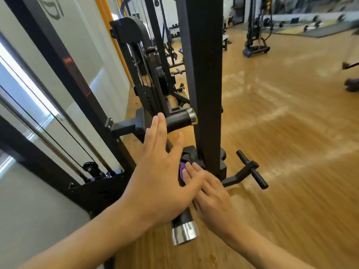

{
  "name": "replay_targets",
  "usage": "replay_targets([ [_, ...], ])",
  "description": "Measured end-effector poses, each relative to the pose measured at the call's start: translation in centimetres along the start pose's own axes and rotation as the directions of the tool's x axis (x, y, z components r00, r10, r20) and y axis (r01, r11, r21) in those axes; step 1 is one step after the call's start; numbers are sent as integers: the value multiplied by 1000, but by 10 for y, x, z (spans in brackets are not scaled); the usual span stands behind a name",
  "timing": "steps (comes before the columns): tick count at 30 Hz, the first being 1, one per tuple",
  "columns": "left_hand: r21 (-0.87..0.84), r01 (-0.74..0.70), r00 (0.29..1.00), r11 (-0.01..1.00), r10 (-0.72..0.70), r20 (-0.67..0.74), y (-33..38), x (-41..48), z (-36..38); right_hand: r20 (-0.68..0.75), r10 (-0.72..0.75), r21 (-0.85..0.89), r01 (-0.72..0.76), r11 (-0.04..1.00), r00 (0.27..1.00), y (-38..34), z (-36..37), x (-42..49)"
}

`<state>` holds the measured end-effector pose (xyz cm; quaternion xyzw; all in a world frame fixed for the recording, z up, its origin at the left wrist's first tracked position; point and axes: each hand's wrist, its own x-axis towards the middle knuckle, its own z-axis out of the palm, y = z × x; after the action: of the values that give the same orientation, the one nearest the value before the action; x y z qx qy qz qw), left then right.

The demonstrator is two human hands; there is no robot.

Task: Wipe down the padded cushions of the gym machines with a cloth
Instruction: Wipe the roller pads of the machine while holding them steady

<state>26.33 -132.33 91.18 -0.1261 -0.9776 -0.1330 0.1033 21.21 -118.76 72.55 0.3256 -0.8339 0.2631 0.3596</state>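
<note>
Left hand (161, 171) over half-hidden purple cloth (182, 170)

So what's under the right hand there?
A purple cloth peeks out beneath the right hand, on a black roller pad. The left hand overlaps it, so the rest of the cloth is hidden.

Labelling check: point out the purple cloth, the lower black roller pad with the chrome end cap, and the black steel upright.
Purple cloth (181, 169): head view, exposed purple fold.
Lower black roller pad with chrome end cap (184, 232): head view, on the chrome cap.
Black steel upright (209, 74): head view, middle of its front face.
</note>
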Motion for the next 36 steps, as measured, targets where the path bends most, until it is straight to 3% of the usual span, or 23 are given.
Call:
replay_targets([
  [3,3,-23,998,1000,23,-51,-2,6,8,37,-12,-87,15,996,999,7,6,32],
  [6,79,-43,989,996,54,-136,-4,13,10,46,119,-45,-117,992,992,-2,19,61],
  [9,109,36,995,993,-26,-94,-9,12,6,24,154,-22,-153,988,988,-11,30,47],
  [13,46,56,995,997,-53,-82,-7,8,6,64,57,-79,-51,996,996,-3,30,10],
  [16,27,75,994,997,-73,-78,6,5,9,71,107,-112,-99,989,992,5,23,50],
  [20,-2,59,991,998,-59,-121,18,0,9,232,160,-145,-128,981,959,2,18,88],
  [23,-4,73,996,997,-73,-42,23,-10,4,168,199,-180,-168,969,965,-8,-2,54],
  [28,-126,77,997,989,-80,-22,37,-26,1,259,55,-288,22,957,964,-12,-43,-6],
  [31,-112,84,996,990,-85,-7,46,-27,4,290,212,-263,-135,955,933,-10,-41,31],
  [34,-116,91,996,989,-94,-14,49,-21,5,350,246,-168,-198,966,904,-17,-38,69],
  [36,-114,100,995,988,-101,0,46,-19,2,319,270,-193,-217,957,908,-20,-40,54],
])
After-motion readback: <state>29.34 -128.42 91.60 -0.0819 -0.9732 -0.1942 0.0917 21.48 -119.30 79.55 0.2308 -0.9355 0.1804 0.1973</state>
